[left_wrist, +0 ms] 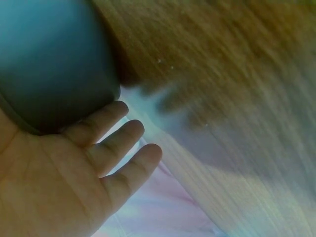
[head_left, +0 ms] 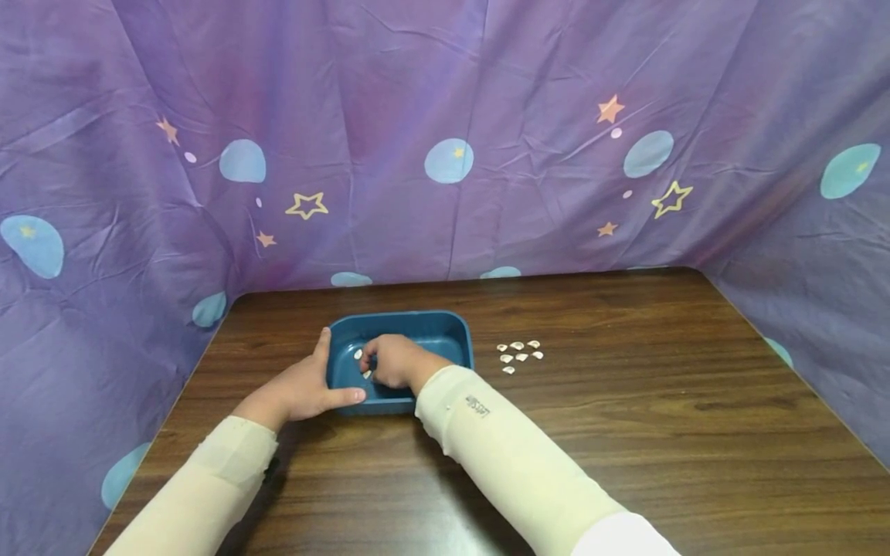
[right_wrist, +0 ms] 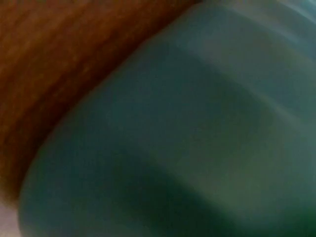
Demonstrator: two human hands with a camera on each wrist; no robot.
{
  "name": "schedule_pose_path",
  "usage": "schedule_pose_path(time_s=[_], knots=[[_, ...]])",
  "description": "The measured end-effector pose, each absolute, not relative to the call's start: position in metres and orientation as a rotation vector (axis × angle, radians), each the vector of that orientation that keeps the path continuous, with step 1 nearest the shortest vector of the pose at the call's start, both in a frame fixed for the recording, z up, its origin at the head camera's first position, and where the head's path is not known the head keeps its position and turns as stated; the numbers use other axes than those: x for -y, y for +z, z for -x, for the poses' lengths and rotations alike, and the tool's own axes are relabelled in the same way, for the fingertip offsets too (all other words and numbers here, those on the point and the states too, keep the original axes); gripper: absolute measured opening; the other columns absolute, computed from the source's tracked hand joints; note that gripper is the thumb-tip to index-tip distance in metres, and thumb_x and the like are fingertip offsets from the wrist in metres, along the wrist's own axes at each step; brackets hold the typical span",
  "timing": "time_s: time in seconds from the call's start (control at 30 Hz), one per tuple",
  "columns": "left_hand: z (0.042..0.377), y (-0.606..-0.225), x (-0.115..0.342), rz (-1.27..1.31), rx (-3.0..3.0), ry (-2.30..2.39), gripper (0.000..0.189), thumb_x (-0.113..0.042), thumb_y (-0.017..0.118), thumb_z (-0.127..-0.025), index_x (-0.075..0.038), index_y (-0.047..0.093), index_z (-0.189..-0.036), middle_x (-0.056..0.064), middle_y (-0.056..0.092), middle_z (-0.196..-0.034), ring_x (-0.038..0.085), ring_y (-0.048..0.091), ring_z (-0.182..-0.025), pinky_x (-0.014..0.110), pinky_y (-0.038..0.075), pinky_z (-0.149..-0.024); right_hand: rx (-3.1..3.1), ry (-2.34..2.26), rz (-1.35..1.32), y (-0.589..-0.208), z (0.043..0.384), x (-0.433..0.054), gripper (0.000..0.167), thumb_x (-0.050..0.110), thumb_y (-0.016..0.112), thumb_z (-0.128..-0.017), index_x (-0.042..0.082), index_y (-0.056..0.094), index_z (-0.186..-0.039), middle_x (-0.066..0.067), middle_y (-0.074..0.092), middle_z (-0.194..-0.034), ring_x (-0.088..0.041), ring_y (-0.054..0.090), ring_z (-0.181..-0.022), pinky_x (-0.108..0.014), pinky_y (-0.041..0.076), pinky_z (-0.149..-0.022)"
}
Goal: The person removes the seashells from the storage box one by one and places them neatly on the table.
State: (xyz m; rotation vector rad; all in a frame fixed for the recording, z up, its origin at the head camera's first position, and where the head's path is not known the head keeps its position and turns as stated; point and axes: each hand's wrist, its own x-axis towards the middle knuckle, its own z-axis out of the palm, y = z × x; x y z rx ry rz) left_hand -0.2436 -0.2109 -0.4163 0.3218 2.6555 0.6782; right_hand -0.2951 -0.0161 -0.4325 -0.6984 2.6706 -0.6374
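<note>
A blue rectangular plastic box (head_left: 445, 337) stands on the table. My left hand (head_left: 306, 386) rests against its left front corner, thumb over the front rim and index finger along the left side. In the left wrist view the other fingers (left_wrist: 118, 148) extend loosely beside the box. My right hand (head_left: 396, 361) reaches inside, fingers curled down, pinching a small white seashell (head_left: 367, 374) at the fingertips. Another white seashell (head_left: 358, 354) lies on the box floor just left of them. The right wrist view holds only the blurred blue box wall (right_wrist: 148, 123).
Right of the box, several small white shells (head_left: 521, 357) lie in short rows on the brown wooden table (head_left: 660, 425). A purple curtain (head_left: 389, 93) with stars and blue dots hangs behind and along both sides.
</note>
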Motion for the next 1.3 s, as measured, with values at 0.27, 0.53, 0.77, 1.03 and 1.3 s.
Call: schedule_pose_path(time_s=[0.27, 0.53, 0.77, 1.03, 1.3], knots=[[0.2431, -0.4158, 0.2101, -0.323, -2.66, 0.686, 0.137, -0.068, 0.072, -0.091, 0.008, -0.019, -0.161, 0.046, 0.026, -0.16, 0.054, 0.046, -0.143, 0.064, 0.038, -0.117, -2.67, -0.631, 0.721, -0.4327, 0.2957, 0.0149, 0.015, 0.009, 0.078, -0.092, 0.019, 0.069, -0.084, 0.008, 0.063, -0.082, -0.011, 0.058, -0.083, -0.024, 0.048, -0.082], [0.244, -0.4151, 0.2102, -0.332, -2.657, 0.699, 0.137, -0.067, 0.072, -0.091, 0.008, -0.019, -0.161, 0.046, 0.026, -0.16, 0.053, 0.045, -0.144, 0.063, 0.038, -0.117, -2.656, -0.646, 0.723, -0.4318, 0.2965, 0.0138, 0.015, 0.017, 0.081, -0.093, 0.019, 0.069, -0.085, 0.008, 0.064, -0.082, -0.011, 0.059, -0.084, -0.026, 0.049, -0.084], [0.2429, -0.4149, 0.2099, -0.327, -2.653, 0.694, 0.137, -0.068, 0.071, -0.091, 0.008, -0.019, -0.161, 0.046, 0.025, -0.161, 0.053, 0.045, -0.144, 0.063, 0.038, -0.117, -2.634, -0.647, 0.713, -0.4326, 0.2959, 0.0137, 0.016, 0.016, 0.079, -0.095, 0.019, 0.069, -0.084, 0.008, 0.064, -0.082, -0.011, 0.058, -0.083, -0.026, 0.049, -0.082], [0.2436, -0.4148, 0.2108, -0.328, -2.658, 0.679, 0.139, -0.069, 0.071, -0.09, 0.009, -0.02, -0.161, 0.047, 0.024, -0.16, 0.054, 0.044, -0.144, 0.065, 0.038, -0.117, -2.645, -0.645, 0.698, -0.4313, 0.2943, 0.0139, 0.017, 0.015, 0.079, -0.095, 0.02, 0.067, -0.082, 0.008, 0.063, -0.081, -0.011, 0.058, -0.083, -0.025, 0.048, -0.082], [0.2424, -0.4151, 0.2108, -0.318, -2.66, 0.677, 0.139, -0.069, 0.071, -0.09, 0.009, -0.019, -0.161, 0.046, 0.024, -0.161, 0.054, 0.044, -0.144, 0.064, 0.038, -0.117, -2.651, -0.67, 0.69, -0.4309, 0.2938, 0.0138, 0.016, 0.016, 0.079, -0.095, 0.018, 0.068, -0.083, 0.008, 0.064, -0.081, -0.01, 0.058, -0.082, -0.025, 0.049, -0.083]])
